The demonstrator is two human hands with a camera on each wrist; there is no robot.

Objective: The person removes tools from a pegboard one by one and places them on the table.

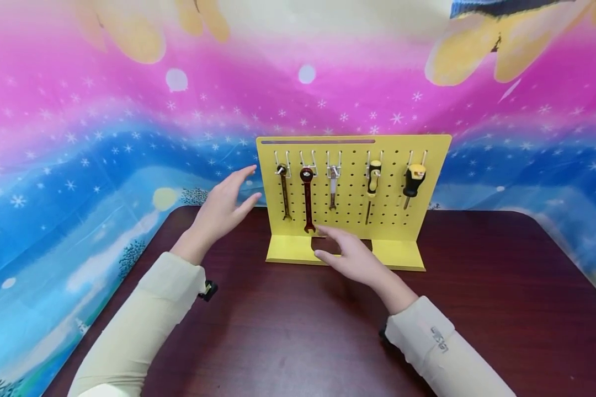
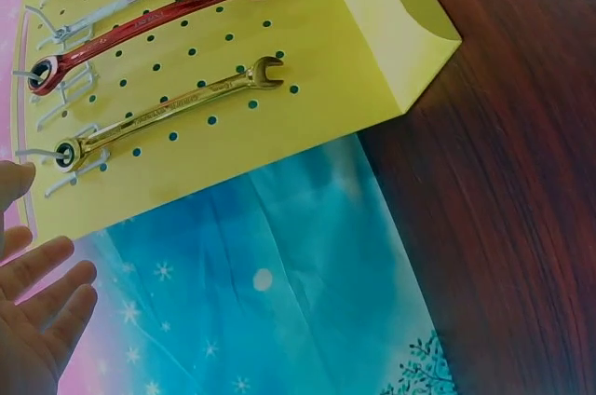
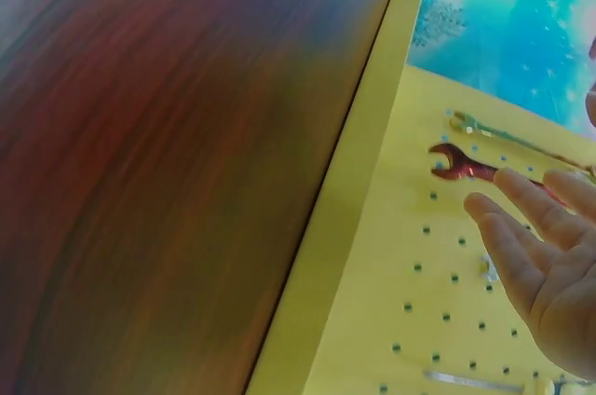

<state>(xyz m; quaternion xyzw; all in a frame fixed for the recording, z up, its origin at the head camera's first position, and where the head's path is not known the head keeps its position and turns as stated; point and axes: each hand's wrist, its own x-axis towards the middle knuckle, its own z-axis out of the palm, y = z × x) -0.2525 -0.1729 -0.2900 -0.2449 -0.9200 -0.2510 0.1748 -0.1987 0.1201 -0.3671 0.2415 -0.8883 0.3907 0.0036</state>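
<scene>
A yellow pegboard [image 1: 397, 226] stands upright on the table, with tools hanging from its white hooks. On its left side hang a gold-coloured wrench [image 2: 168, 115], a red wrench [image 1: 308, 201] and a shorter silver wrench [image 1: 333, 190]. Farther right are a long screwdriver [image 1: 373, 182] and a stubby screwdriver [image 1: 413, 182], both with black-and-yellow handles. My left hand [image 1: 221, 207] is held beside the board's left edge, fingers extended and thumb apart, nearest the gold wrench. In front of the board's lower middle, my right hand [image 1: 352, 256] reaches toward the red wrench's lower end, fingers extended. Neither hand holds anything.
The board's yellow base [image 1: 290, 248] rests on a dark reddish-brown table [image 1: 278, 331] and has a cutout at its middle. Behind and to the left hangs a pink and blue cloth [image 1: 104, 138] with snowflakes and butterflies. A small black device [image 1: 208, 290] sits at the left cuff.
</scene>
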